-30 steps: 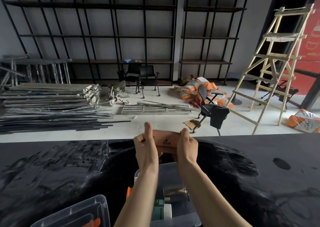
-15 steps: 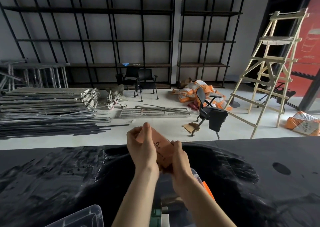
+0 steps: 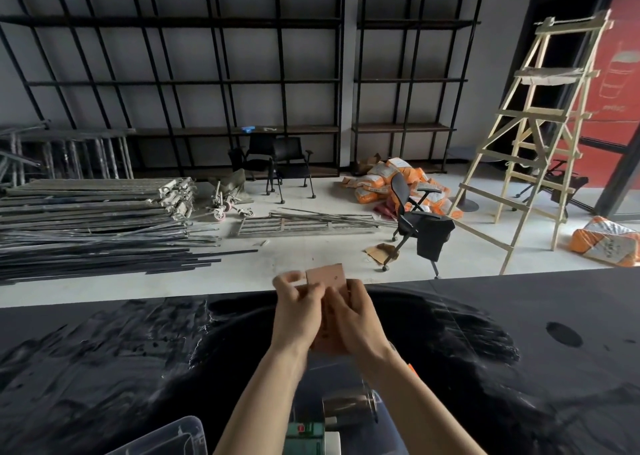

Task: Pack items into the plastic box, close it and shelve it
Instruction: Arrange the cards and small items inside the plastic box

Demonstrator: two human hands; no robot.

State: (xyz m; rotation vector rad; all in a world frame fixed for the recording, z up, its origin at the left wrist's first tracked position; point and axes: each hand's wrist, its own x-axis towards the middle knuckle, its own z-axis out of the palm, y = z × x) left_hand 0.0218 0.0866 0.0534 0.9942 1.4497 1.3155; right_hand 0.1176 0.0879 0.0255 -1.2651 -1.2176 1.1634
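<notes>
Two hands, left (image 3: 298, 310) and right (image 3: 356, 319), both gripping one pink packet (image 3: 327, 278) above one plastic box (image 3: 346, 378).

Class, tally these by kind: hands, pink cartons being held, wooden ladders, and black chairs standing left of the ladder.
hands: 2
pink carton: 1
wooden ladder: 1
black chairs: 3
Total: 7

- We hold a packet (image 3: 327, 283) between our left hand (image 3: 300, 310) and right hand (image 3: 353, 316), above the table (image 3: 104, 368).
- The plastic box (image 3: 346, 378) lies below our wrists.
- A lid (image 3: 173, 437) lies left of it.
- A ladder (image 3: 540, 135) stands far right, beyond the table.
</notes>
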